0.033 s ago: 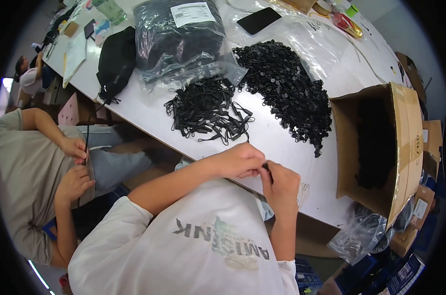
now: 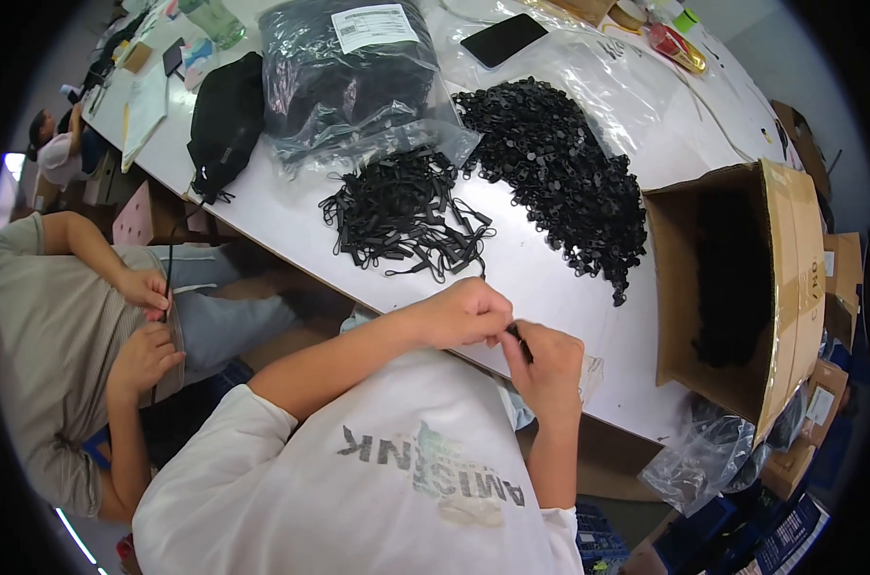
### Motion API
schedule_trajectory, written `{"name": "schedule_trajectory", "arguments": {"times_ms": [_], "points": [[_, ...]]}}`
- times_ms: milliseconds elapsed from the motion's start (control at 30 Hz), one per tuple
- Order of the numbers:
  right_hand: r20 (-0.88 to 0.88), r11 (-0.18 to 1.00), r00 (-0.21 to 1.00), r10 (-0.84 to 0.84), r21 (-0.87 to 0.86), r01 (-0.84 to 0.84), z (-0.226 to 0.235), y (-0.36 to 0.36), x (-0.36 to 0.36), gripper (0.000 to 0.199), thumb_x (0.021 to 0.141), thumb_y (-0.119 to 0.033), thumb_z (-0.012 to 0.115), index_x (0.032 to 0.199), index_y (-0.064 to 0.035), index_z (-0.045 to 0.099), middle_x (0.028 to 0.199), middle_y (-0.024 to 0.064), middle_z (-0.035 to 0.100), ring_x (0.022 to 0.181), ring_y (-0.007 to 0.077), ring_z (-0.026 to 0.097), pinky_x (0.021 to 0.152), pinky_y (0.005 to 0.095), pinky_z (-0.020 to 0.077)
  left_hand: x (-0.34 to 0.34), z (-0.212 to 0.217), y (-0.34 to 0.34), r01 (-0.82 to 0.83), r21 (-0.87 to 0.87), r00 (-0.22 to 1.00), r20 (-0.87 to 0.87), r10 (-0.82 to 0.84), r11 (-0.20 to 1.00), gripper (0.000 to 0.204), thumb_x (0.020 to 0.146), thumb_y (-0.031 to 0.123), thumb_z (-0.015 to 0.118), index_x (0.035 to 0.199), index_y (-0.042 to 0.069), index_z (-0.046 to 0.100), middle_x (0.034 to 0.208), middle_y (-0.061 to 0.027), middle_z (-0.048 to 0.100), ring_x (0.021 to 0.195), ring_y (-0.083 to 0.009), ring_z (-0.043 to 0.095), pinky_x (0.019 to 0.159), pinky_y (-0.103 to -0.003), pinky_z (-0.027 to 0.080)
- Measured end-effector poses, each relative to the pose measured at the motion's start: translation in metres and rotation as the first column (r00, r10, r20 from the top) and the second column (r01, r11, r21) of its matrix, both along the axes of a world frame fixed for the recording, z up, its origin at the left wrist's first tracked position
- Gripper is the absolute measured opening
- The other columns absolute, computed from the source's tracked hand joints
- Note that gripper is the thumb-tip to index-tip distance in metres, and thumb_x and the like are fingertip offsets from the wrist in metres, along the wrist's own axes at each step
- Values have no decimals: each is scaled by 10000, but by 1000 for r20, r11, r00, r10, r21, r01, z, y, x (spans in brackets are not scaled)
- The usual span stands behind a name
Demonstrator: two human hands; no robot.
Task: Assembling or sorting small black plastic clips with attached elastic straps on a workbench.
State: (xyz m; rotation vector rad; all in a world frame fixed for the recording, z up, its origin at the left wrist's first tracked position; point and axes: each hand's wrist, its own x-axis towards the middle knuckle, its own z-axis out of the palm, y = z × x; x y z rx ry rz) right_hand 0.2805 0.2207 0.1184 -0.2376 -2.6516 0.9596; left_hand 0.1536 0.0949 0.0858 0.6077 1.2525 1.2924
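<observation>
Both my hands meet over the table's near edge, fingers closed. My left hand is curled with its fingertips pinched, and what they hold is hidden. Touching it from the right, my right hand pinches a small black piece between thumb and forefinger; most of it is covered. Just beyond my left hand lies a pile of black zipper pull cords, thin loops with tube-like ends. Farther right spreads a larger heap of small black zipper sliders.
A cardboard box with black contents lies open at the right. Behind the cords sits a clear bag of black goods, beside a black pouch and a phone. At my left, a person handles a black cord.
My hands have shifted very slightly to the left, and a little more of the small black piece shows between them. The piles have not moved.
</observation>
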Motion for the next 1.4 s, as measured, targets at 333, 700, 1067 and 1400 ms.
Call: {"name": "schedule_trajectory", "arguments": {"times_ms": [333,700,1067,1400], "points": [[59,943,998,18,-334,3,-7,-7,16,97,765,-42,680,730,7,603,511,87,515,392,197,477,417,290,369,19,10,0,-242,328,796,-471,380,913,113,868,87,611,878,0,682,724,-76,603,641,-150,566,581,-253,445],[-60,938,993,-106,-339,79,-3,-20,6,87,812,-48,650,798,29,611,495,78,452,395,148,409,429,261,330,2,0,-11,-163,315,835,-461,301,935,104,835,65,634,904,10,689,764,-82,612,688,-178,608,630,-268,489],[309,998,950,-49,49,36,-24,-15,4,159,806,-131,630,727,-5,576,601,176,576,524,369,561,504,434,426,3,-9,-10,95,362,463,-841,280,927,165,701,35,633,865,11,632,729,-115,621,667,-268,622,584,-360,506],[186,993,977,-102,-42,111,-11,-15,-3,227,742,-128,665,604,-11,527,566,143,555,463,306,530,446,368,388,10,-14,-12,-286,284,955,4,297,915,44,839,53,656,857,20,633,758,-2,547,678,-86,507,607,-227,409]]}}
